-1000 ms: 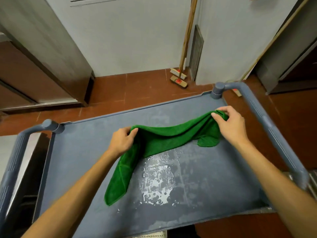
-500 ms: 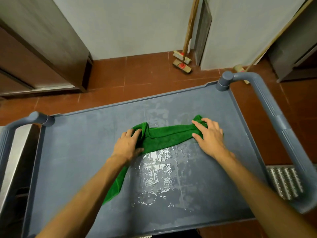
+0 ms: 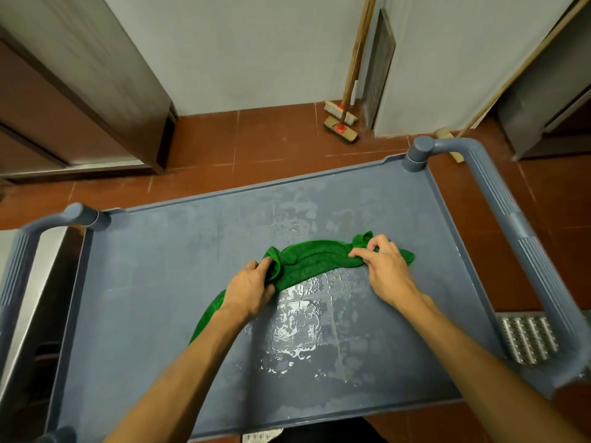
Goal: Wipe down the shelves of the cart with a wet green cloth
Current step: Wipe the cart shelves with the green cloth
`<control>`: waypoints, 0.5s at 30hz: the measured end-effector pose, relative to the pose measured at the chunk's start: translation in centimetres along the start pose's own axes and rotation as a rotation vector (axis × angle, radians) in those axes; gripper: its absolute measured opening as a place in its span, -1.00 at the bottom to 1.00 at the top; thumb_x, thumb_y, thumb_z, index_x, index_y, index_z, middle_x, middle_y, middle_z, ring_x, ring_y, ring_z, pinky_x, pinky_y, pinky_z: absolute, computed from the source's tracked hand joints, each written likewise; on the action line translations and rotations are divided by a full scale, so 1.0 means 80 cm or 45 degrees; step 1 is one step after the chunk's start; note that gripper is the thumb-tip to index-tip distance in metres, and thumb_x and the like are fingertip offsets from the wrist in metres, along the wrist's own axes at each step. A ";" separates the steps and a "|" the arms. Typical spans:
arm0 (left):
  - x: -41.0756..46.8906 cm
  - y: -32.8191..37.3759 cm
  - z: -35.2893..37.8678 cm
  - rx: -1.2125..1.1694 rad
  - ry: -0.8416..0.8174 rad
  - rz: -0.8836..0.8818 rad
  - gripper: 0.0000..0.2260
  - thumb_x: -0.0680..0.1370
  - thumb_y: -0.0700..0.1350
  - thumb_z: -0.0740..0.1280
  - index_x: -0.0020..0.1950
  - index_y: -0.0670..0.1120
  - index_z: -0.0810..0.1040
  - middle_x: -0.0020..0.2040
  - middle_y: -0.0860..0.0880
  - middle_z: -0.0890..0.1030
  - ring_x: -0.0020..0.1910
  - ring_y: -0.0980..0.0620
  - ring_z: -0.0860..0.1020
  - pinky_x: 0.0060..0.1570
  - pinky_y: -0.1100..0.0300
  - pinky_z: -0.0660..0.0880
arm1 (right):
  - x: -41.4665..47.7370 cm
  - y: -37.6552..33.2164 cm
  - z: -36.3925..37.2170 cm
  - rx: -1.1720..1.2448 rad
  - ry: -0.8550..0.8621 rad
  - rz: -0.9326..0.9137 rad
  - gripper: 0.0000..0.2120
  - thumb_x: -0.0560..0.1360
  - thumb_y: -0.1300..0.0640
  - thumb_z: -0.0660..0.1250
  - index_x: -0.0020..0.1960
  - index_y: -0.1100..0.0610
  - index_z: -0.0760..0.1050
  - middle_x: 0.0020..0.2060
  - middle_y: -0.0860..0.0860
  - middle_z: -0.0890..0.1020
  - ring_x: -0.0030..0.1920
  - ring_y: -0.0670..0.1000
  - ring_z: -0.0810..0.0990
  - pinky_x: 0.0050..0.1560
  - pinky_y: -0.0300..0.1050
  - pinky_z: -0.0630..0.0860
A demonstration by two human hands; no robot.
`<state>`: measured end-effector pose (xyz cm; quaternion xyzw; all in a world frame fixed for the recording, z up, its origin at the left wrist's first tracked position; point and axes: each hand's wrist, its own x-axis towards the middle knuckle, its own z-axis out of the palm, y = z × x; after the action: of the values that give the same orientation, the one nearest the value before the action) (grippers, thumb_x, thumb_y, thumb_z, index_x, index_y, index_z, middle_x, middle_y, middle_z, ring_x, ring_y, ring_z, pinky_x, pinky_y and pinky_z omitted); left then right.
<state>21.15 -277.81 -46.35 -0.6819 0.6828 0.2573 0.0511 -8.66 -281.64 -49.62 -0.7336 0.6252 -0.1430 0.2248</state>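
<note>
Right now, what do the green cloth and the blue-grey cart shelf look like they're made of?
The green cloth: probably microfibre or terry, matte, with fuzzy pile and limp folds. The blue-grey cart shelf: likely moulded plastic, dull and scuffed, with moulded raised edges; the wet patch shines.

The grey cart shelf (image 3: 153, 282) carries a green cloth (image 3: 315, 260) and water (image 3: 297, 327).

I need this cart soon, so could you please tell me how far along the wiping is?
Done: a wet glistening patch marks the middle of the grey-blue plastic top shelf. In hand: the left hand and right hand grip the bunched green cloth lying on it. Left: the dull, streaky edges look unwiped; anything below is out of view.
</note>
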 end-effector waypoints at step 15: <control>-0.086 -0.004 0.033 0.022 -0.107 0.123 -0.51 0.58 -0.04 0.28 0.52 0.02 0.33 0.14 -0.15 0.47 0.10 -0.19 0.53 0.05 0.03 0.49 | -0.079 -0.024 -0.005 -0.080 -0.276 0.183 -0.74 0.61 0.23 0.24 0.13 -0.06 0.60 -0.07 -0.02 0.33 0.03 0.06 0.40 -0.06 -0.10 0.41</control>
<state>21.14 -270.45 -45.84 -0.6363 0.7143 0.2821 0.0731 -8.36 -275.29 -47.85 -0.7047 0.6524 -0.0267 0.2775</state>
